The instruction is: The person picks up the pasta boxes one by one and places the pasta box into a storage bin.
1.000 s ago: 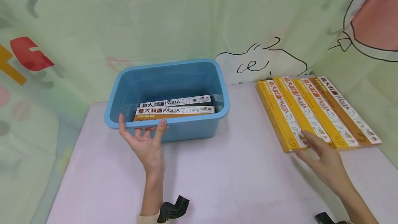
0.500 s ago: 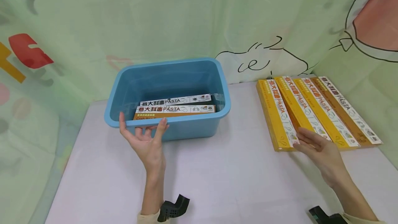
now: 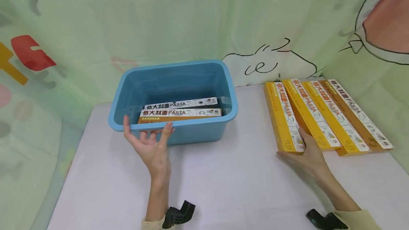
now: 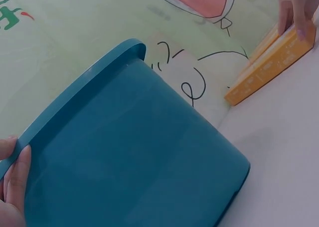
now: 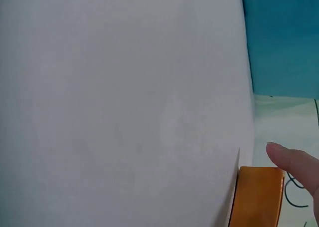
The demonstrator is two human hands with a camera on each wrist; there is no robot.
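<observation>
In the head view, my left hand (image 3: 153, 155) holds the near rim of a blue plastic tub (image 3: 195, 130). The left wrist view shows its fingers on both sides of the tub's rim (image 4: 75, 92). Two pasta boxes (image 3: 182, 113) lie inside the tub, their lower parts hidden by its wall. On the right, my right hand (image 3: 306, 155) spans the near end of the leftmost yellow pasta box (image 3: 282, 123), with the thumb at its near left corner and fingers along its right side. In the right wrist view, the thumb (image 5: 294, 162) is beside the orange box end (image 5: 259, 197).
Several more pasta boxes, yellow (image 3: 313, 116) and brown (image 3: 354, 116), lie side by side to the right of the gripped one. A pale cloth covers the table (image 3: 223, 180). Behind the tub hangs a green printed curtain (image 3: 166, 20).
My right hand has moved left, and its fingers now straddle the leftmost box. That box's near end has swung left, away from its neighbour. The left hand and tub stay put.
</observation>
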